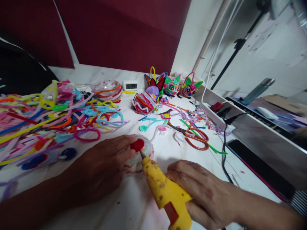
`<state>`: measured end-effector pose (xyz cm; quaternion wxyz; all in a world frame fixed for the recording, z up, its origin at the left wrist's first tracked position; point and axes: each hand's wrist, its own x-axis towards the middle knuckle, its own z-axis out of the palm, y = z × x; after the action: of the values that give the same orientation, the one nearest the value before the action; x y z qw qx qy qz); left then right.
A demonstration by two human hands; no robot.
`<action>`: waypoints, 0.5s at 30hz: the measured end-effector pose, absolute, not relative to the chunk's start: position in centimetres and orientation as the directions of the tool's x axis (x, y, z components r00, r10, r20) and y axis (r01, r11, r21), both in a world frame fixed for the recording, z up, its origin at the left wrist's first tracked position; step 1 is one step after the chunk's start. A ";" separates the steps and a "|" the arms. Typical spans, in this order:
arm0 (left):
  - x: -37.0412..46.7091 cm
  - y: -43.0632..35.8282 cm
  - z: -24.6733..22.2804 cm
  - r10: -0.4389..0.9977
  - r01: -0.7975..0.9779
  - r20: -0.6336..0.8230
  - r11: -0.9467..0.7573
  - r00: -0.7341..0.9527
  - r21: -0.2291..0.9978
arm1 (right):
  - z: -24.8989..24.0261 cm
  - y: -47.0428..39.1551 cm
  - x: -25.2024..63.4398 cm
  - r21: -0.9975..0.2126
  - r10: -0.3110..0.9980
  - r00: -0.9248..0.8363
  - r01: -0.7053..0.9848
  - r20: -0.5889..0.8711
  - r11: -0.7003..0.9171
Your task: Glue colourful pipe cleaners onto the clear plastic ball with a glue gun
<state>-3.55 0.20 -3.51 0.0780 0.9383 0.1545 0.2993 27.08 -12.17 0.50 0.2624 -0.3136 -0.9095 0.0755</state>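
My right hand is wrapped round a yellow glue gun, which points up and to the left. The gun's metal nozzle reaches the surface of a clear round plastic ball, beside a red coiled disc on it. My left hand grips the ball from the left, its fingertips at the red disc. Part of the ball is hidden behind that hand, so I cannot tell its whole shape. Orange-handled scissors lie open beyond my right hand.
Coloured pipe cleaners heap at the left. A partly wrapped clear ball, a digital clock, a striped ball and decorated eared figures stand behind. At the right are a phone and a black cable.
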 end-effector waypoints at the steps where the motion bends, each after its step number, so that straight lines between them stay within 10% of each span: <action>1: -3.6 0.3 -3.5 0.328 0.239 0.531 -0.943 0.781 0.231 | 0.5 -12.2 27.1 -0.301 0.611 -0.664 0.533 0.430 0.791; 15: -3.3 0.3 -3.5 0.297 0.210 0.572 -0.954 0.764 0.214 | 0.3 -11.8 26.8 -0.273 0.576 -0.675 0.509 0.462 0.816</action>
<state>-3.33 0.27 -3.54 0.0688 0.9367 0.1355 0.3155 26.82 -11.78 0.25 0.2726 -0.2970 -0.9131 0.0607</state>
